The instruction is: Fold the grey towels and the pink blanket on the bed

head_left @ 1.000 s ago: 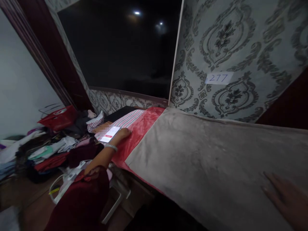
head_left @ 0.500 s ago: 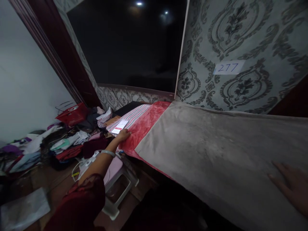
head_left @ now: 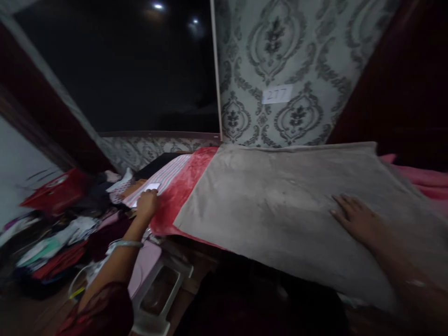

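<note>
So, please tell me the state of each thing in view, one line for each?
Phone: screen lit, lying flat.
Left hand: at the phone.
Right hand: flat on the grey blanket.
Grey blanket: spread out.
Red blanket: spread under the grey one.
Clothes: in an untidy heap.

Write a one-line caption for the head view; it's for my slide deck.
Left hand touching a lit phone, right hand flat on a grey blanket.

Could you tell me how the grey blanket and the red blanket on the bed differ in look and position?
The grey blanket is dull grey and spreads widely; the red blanket is bright and shows as a narrow strip. The grey lies over the red. The right hand rests flat on the grey; the left hand touches the red's edge.
</note>
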### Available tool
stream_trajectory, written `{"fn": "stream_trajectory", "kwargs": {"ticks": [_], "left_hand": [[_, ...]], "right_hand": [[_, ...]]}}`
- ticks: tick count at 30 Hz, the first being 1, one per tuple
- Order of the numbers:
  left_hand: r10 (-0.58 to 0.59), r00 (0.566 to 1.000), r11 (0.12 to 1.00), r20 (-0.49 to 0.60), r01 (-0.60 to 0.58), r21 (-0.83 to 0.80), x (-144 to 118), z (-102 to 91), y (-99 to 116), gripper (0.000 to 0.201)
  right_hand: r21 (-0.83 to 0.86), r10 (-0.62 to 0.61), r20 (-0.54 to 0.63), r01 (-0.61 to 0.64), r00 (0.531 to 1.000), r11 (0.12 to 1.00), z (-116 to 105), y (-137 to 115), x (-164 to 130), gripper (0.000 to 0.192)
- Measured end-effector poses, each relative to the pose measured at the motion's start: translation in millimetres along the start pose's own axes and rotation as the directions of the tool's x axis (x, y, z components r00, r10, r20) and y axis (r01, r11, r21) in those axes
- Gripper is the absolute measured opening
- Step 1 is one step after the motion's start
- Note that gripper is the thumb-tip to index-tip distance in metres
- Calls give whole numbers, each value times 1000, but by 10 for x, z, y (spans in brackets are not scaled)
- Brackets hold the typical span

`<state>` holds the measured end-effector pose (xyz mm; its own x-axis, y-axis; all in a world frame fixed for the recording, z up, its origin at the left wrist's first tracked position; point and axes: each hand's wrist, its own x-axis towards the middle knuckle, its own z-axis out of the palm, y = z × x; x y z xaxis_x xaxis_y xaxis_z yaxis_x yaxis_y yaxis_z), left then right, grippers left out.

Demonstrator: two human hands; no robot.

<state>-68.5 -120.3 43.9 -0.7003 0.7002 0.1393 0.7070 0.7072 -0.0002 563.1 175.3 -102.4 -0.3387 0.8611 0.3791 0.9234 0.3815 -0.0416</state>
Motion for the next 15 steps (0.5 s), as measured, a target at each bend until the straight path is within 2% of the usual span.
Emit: {"fn": "stream_trajectory", "kwargs": {"ticks": [2,4,6,8,11,15], "left_hand": [[142,990,989,-24,-143,-46,63,1,225,42],[297,955,949,24,-292,-123,110,64,489,42],[378,923,918,77,-363,-158,134,156,727,42],[357,930,928,90,-342,-148,153,240,889,42],[253,962,962,104,-239,-131,200,318,999,43],[202,974,979,106,-201,-20,202,276,1063,47]], "right_hand": [[-8,54,94,-53,994,999,-198,-157,11,72],[-20,101,164,-99,981,995,-360,-284,39,64],[7,114,195,-117,974,993,-473,-364,73,62],[53,123,230,-138,965,989,-552,-406,99,62],[96,124,248,-152,961,984,-632,-427,114,62],[113,142,218,-170,966,979,-687,-417,121,66]]}}
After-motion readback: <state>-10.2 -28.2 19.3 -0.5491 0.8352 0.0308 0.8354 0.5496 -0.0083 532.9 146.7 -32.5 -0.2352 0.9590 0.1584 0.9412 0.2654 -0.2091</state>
